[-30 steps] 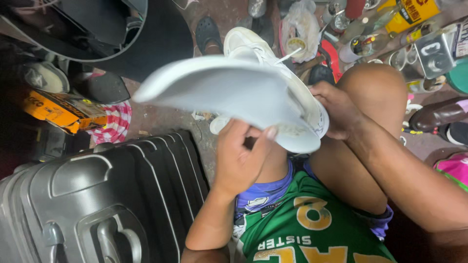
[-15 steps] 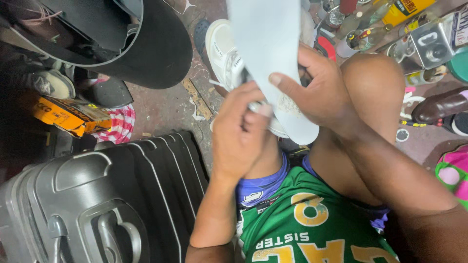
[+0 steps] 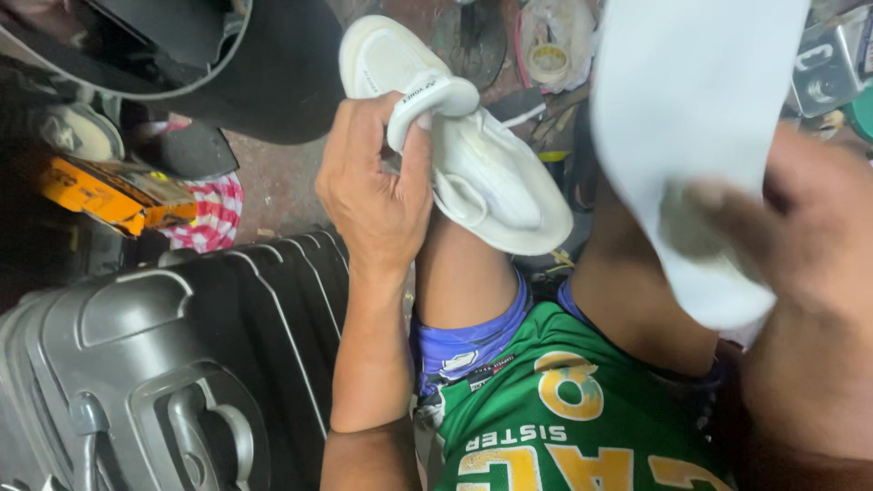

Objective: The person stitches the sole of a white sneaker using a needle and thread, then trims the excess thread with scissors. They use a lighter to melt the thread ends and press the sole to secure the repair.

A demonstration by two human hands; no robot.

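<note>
The left hand [image 3: 377, 186] grips a white sneaker [image 3: 455, 136] by its heel collar – fingers [image 3: 364, 136] wrapped around the back of the shoe, thumb pressed against the padded rim. The sneaker rests on the person's bare left knee, its upper facing up and its toe pointing down toward the lap.

The right hand [image 3: 800, 236], blurred and close to the camera, holds a flat white insole [image 3: 691, 118]. Its fingers are closed on the lower, rounded end, and the rest of the piece rises out of the top of the frame. The insole is well apart from the sneaker, over the right thigh.

A dark grey hard-shell suitcase [image 3: 155, 373] lies just beside the left forearm. Beyond it sit a yellow box [image 3: 100, 195] and a red-and-white checked cloth [image 3: 214, 214] on the floor – tins and clutter lie further off.
</note>
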